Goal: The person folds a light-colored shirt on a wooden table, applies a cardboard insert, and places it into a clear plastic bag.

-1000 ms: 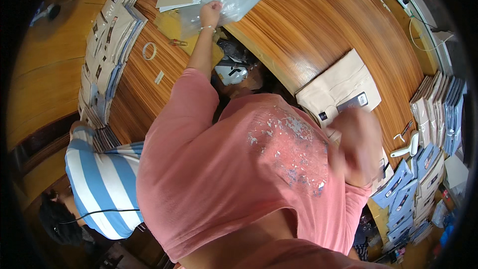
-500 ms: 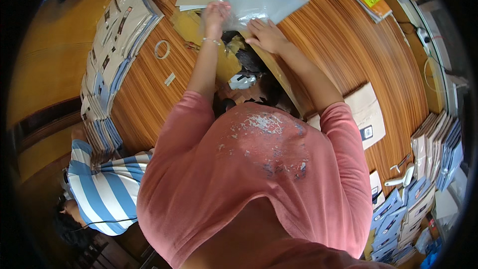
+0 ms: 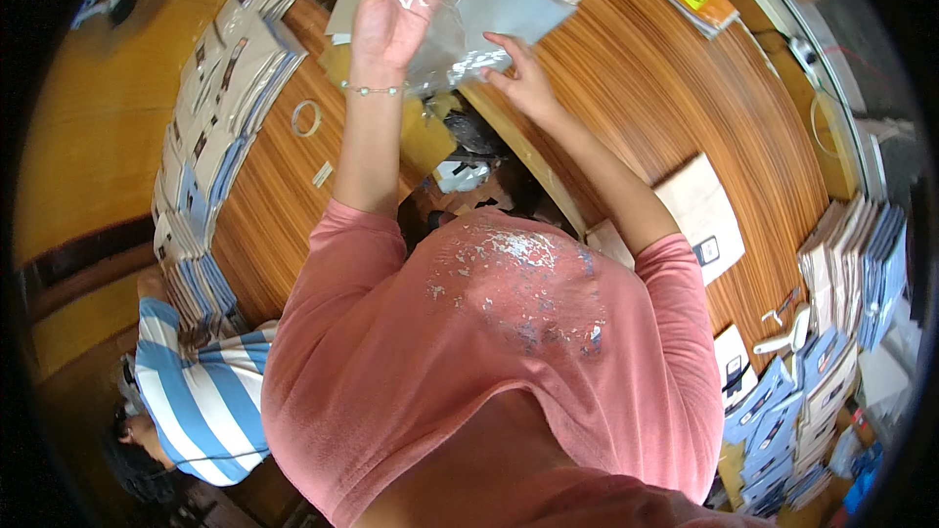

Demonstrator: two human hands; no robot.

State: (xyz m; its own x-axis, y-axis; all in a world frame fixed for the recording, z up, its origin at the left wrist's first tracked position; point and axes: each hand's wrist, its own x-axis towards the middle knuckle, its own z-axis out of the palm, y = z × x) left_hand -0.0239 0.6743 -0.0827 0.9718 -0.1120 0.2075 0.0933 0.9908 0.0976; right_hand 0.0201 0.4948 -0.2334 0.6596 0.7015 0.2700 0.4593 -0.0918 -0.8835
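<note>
Some clr plastic overlies L grip, near R grip.

Plastic sheeting, seemingly clear, bluish-grey.

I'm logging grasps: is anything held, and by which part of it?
Possibly clear plastic, overlapping the left hand; exact grip cannot be told. The right hand is open.

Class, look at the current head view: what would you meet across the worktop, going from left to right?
Stacked packaged garments, the pale ring, the left hand, the right hand, the folded beige garment, the white-handled tool, the blue folded garments at the far right.
</note>
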